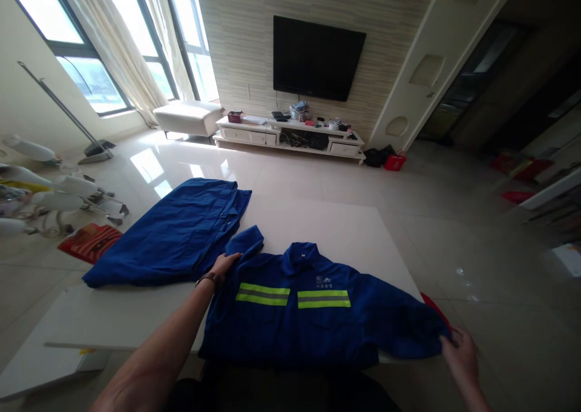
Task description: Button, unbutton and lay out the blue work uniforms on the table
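Observation:
A blue work jacket [293,321] with two yellow-green and grey reflective strips lies front side up on a white table [313,218]. Its collar points away from me and its lower part reaches the near table edge. My left hand [224,265], with a watch on the wrist, is closed on the sleeve at the left, which is bent upward. At the right, the other sleeve is stretched out sideways, and my right hand [459,348] pinches its cuff end. Folded blue trousers [175,230] lie to the left of the jacket, partly past the table's edge.
A red packet [89,242] is beyond the trousers at the left, near several white chair-like parts [59,194]. Something red [433,306] shows behind the right sleeve. Across the tiled floor stand a low TV cabinet [254,135] and a white bench [188,117].

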Demonstrator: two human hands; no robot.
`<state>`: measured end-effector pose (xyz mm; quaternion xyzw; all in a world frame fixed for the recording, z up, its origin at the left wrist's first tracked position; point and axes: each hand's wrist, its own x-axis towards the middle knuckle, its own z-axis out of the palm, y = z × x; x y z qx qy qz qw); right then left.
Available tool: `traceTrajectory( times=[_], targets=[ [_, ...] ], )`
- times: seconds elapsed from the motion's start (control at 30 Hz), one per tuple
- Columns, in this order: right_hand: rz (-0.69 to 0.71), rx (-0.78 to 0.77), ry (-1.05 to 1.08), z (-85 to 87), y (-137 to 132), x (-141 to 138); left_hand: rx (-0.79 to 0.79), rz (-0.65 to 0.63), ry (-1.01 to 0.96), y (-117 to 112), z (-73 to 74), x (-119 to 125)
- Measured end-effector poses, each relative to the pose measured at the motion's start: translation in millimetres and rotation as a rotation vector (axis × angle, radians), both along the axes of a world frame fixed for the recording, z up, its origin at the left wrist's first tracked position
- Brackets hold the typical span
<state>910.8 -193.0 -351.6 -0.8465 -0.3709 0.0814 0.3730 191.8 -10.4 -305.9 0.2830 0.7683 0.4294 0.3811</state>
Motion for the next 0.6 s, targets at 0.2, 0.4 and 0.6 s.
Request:
traceTrajectory(
  times=[0.2, 0.4, 0.6],
  targets=[
    [0.227, -0.077, 0.059, 9.3, 11.2, -93.3, 0.384, 0.144, 0.170, -15.9, 52.4, -7.6],
    [0.830, -0.564, -0.192, 11.2, 29.1, -224.0, 0.098, -0.990, 0.692, -113.9, 25.0, 32.2],
    [0.969, -0.741, -0.274, -17.5, 24.3, -240.7, -0.209, -1.336, 0.756, -131.0, -37.5, 49.3]
  ],
)
